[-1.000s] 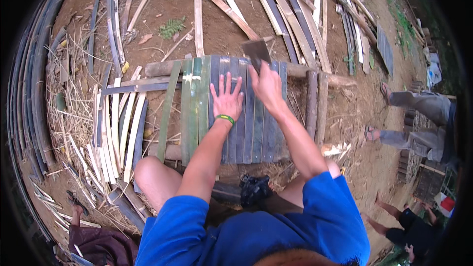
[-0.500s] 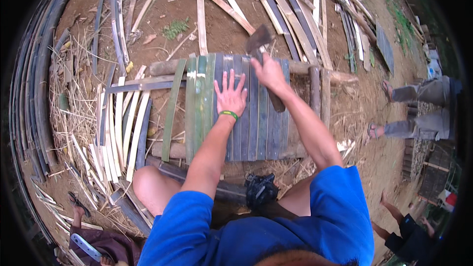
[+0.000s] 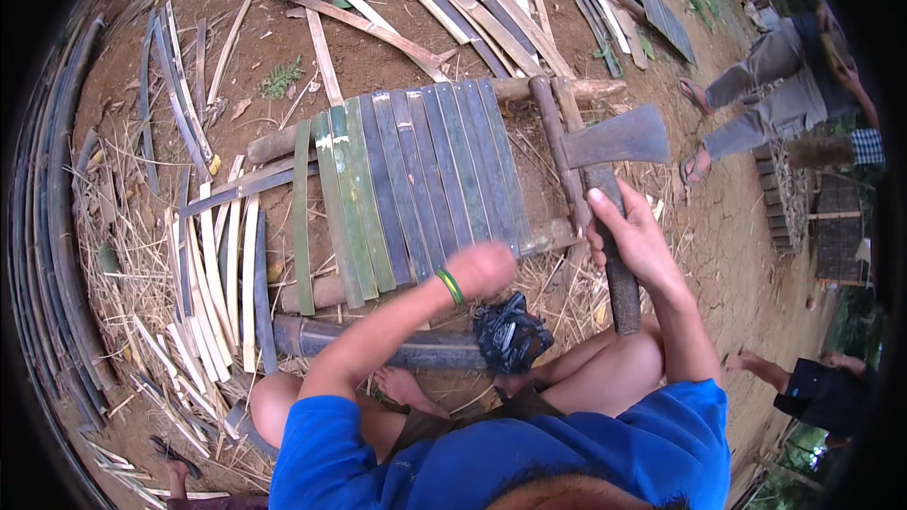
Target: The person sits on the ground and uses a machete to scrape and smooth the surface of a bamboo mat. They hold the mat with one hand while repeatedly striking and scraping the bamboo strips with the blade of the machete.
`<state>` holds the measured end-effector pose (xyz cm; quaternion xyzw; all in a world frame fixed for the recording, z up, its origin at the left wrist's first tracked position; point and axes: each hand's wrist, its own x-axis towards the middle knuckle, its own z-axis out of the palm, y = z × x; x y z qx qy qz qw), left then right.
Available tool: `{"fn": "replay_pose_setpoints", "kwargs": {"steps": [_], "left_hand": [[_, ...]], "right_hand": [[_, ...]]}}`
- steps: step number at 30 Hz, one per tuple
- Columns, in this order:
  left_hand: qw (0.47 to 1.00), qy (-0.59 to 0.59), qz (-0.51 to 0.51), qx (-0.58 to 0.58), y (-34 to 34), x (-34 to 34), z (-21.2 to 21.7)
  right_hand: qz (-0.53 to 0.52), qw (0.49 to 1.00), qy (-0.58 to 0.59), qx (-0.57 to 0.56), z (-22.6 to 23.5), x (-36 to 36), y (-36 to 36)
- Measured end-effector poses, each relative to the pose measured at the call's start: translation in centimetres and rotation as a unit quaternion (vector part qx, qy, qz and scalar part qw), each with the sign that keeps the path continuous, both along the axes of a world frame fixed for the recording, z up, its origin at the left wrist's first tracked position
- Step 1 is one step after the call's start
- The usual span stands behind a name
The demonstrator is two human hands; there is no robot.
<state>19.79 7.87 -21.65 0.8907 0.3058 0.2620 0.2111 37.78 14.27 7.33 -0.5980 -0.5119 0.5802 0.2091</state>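
The axe, right of the slats, is wrapped by my right hand high on its handle, presumably for control. My left hand, blurred, appears curled near the slats' lower edge; whether it pinches anything I cannot tell. Logs underlie the slats, probably keeping them off the soil.

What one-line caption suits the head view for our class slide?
The right hand grips an axe while the blurred left hand is near green and dark slats laid across logs.
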Motion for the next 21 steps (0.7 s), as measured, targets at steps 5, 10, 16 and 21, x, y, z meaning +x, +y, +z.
{"fn": "replay_pose_setpoints", "kwargs": {"steps": [5,10,16,21], "left_hand": [[0.935,0.248,-0.142,-0.21,-11.0,5.7,-3.7],[0.902,0.365,-0.078,-0.218,-13.1,11.5,-3.4],[0.915,0.372,-0.12,-0.097,-12.5,11.2,-0.2],[0.879,0.393,-0.062,-0.262,-11.7,9.8,-0.7]], "right_hand": [[-0.036,0.999,0.023,-0.008,2.2,0.4,-3.4],[-0.042,0.999,0.023,0.001,1.5,2.4,-6.0],[-0.04,0.995,0.091,0.02,3.1,1.1,-7.1],[-0.046,0.991,0.115,0.048,2.9,0.4,-6.5]]}}
